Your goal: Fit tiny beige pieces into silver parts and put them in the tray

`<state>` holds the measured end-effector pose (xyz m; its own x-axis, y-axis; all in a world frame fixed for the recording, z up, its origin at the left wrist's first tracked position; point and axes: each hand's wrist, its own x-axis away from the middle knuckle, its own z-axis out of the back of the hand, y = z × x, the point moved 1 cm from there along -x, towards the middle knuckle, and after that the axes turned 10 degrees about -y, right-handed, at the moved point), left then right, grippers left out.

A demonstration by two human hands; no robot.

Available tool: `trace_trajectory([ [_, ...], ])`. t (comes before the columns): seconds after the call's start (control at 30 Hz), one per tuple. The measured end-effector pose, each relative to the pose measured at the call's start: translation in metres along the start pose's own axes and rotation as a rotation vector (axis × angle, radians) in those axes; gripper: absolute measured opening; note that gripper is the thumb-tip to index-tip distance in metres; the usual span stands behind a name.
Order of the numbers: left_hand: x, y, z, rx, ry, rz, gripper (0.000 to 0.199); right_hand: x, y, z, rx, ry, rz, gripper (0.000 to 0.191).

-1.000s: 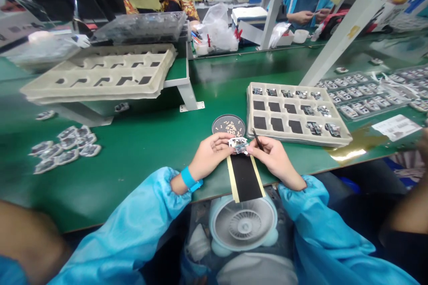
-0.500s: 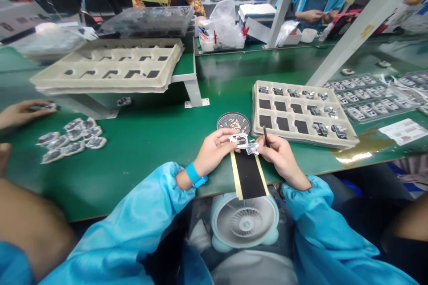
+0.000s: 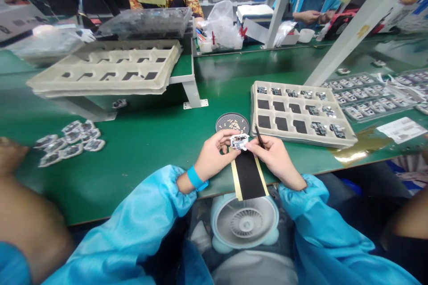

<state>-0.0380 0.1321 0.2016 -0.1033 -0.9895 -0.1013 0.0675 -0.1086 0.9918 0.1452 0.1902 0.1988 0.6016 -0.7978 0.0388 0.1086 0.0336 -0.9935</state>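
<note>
My left hand (image 3: pixel 216 153) grips a small white plastic housing (image 3: pixel 235 139) by its left end, thumb below and fingers behind. A silvery-green circuit board (image 3: pixel 239 143) lies within the housing's outline; how firmly it is seated I cannot tell. At the housing's right edge, the fingertips of my right hand (image 3: pixel 276 156) touch the piece. Dark, slim tweezers (image 3: pixel 259 137) stick up from that same hand, tilted left. Under both hands a black mat strip (image 3: pixel 250 178) with yellow tape edges reaches over the table's front edge.
Just behind my hands stands a round grey dish (image 3: pixel 223 117) of tiny pieces. A cream compartment tray (image 3: pixel 302 139) with circuit boards is to the right; another tray (image 3: pixel 100 87) rests on a raised shelf. Several housings (image 3: pixel 70 140) lie left, near a co-worker's blurred hand (image 3: pixel 11 156).
The circuit board has moved from the housing's lower right into its outline. My right hand has shifted slightly left. The co-worker's hand at the left has moved down.
</note>
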Motion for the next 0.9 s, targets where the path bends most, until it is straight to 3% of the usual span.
trace_trajectory([
  [0.6, 0.0016, -0.0016, 0.0012, -0.161, 0.086, -0.139, 0.033, -0.0024, 0.0032, -0.0036, -0.012, 0.039, 0.004, 0.033],
  [0.77, 0.0008, -0.0011, 0.0019, 0.086, 0.027, -0.001, 0.038, -0.0048, 0.0061, -0.0046, -0.037, 0.067, 0.146, 0.030],
  [0.9, -0.0003, -0.0036, 0.0024, 0.244, -0.043, 0.051, 0.043, -0.0048, 0.0071, -0.0067, -0.063, 0.040, 0.139, 0.028],
])
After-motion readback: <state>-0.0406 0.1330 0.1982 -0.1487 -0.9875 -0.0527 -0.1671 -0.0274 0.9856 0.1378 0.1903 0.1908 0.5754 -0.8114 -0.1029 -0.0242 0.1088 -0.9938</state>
